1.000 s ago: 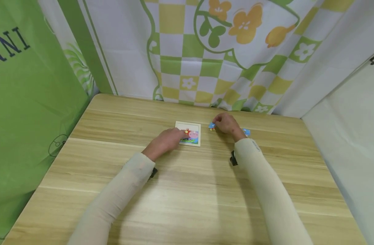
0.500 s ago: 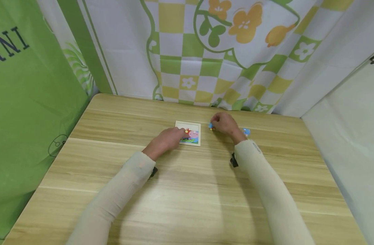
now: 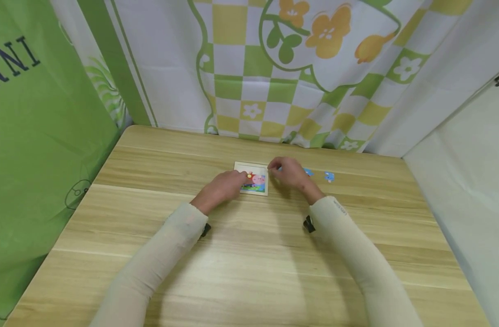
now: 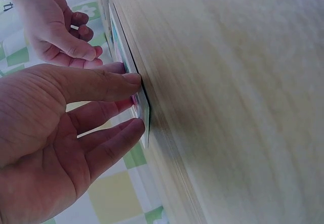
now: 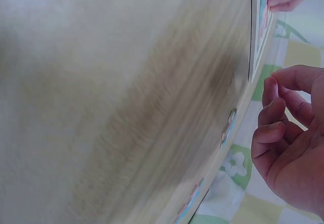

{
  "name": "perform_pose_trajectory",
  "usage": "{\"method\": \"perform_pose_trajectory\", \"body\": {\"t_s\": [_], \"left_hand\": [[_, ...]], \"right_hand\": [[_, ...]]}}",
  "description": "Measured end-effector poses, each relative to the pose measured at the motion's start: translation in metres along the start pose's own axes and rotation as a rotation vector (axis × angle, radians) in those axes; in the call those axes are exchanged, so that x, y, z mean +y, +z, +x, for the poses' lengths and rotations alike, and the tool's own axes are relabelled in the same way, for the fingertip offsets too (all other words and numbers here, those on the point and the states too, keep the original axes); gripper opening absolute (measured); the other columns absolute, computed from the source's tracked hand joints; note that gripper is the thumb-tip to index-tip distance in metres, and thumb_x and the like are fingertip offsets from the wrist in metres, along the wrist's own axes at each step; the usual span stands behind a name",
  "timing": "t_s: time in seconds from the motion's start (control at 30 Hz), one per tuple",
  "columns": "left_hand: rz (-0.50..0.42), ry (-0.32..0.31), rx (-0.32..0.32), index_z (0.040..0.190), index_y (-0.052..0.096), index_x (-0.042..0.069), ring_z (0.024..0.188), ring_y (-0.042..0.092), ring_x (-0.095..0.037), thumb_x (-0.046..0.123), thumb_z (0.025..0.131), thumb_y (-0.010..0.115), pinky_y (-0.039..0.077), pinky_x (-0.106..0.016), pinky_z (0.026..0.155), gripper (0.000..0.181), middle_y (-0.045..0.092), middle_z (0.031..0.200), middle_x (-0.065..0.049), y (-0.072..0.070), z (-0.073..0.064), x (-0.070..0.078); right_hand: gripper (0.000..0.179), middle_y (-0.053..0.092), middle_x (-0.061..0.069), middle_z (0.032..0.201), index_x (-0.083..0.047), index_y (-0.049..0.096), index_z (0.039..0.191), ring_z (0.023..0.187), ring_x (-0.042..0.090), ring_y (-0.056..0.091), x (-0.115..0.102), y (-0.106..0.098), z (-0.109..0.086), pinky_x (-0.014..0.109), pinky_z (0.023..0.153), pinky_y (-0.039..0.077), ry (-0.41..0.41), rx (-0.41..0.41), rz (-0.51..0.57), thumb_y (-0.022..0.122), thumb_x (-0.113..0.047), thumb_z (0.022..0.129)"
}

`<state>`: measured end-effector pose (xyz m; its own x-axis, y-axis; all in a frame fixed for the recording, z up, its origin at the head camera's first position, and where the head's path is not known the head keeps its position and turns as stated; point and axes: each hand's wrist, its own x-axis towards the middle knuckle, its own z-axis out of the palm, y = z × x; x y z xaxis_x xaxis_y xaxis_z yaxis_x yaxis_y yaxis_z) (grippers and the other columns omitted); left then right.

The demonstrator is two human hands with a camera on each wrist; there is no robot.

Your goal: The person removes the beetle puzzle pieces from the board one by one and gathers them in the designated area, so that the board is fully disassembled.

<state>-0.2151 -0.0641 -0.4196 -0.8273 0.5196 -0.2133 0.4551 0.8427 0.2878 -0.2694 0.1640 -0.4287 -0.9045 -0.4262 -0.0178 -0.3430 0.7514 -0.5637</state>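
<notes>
The left grip (image 3: 222, 187) rests loosely extended fingers on the puzzle (image 3: 252, 168), beneath it. Beside that, the right grip's fingertips meet, nothing visible between; blue pieces (image 3: 329, 176) lie right of it. Filling the puzzle seems in hand; next calls for lifting a piece.

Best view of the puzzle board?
Head: shows the puzzle board from above, picture readable, though the left hand hides part. Left wrist shows it nearly edge-on, partly behind that hand; right wrist, a slim strip at top right.
</notes>
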Motion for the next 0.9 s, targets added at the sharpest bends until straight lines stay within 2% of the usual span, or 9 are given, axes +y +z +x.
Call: {"method": "perform_pose_trajectory", "body": {"t_s": [0.27,0.43,0.63,0.9], "left_hand": [[0.011,0.005,0.008,0.142,0.058,0.002,0.114,0.063,-0.032,-0.005,0.099,0.061,0.053,-0.044,0.092,0.044,0.065,0.125,-0.019,0.002,0.000,0.000],[0.006,0.005,0.024,0.136,0.060,0.001,0.111,0.064,-0.033,-0.005,0.099,0.061,0.054,-0.045,0.090,0.037,0.066,0.121,-0.019,0.001,-0.001,-0.001],[0.003,0.012,0.025,0.136,0.060,0.000,0.111,0.064,-0.033,-0.006,0.099,0.060,0.054,-0.044,0.090,0.038,0.066,0.121,-0.020,0.002,-0.001,-0.002],[0.008,0.009,0.019,0.138,0.059,0.001,0.111,0.064,-0.032,-0.005,0.099,0.060,0.054,-0.043,0.089,0.039,0.066,0.122,-0.020,0.003,0.000,-0.002]], "right_hand": [[0.015,0.071,0.009,0.105,-0.004,0.075,0.110,0.100,0.025,0.064,-0.004,0.007,-0.007,0.044,0.090,0.052,0.016,-0.044,0.032,0.065,-0.009,0.100],[0.020,0.070,0.010,0.105,-0.003,0.073,0.115,0.100,0.026,0.065,-0.006,0.010,-0.008,0.043,0.090,0.053,0.016,-0.077,0.045,0.069,-0.011,0.098],[0.026,0.068,0.008,0.103,-0.003,0.073,0.118,0.094,0.024,0.062,-0.006,0.015,-0.008,0.042,0.085,0.050,0.013,-0.089,0.020,0.074,-0.016,0.095],[0.025,0.069,0.009,0.100,-0.002,0.074,0.115,0.092,0.024,0.061,-0.009,0.017,-0.007,0.042,0.085,0.050,-0.021,-0.084,-0.038,0.076,-0.016,0.094]]}}
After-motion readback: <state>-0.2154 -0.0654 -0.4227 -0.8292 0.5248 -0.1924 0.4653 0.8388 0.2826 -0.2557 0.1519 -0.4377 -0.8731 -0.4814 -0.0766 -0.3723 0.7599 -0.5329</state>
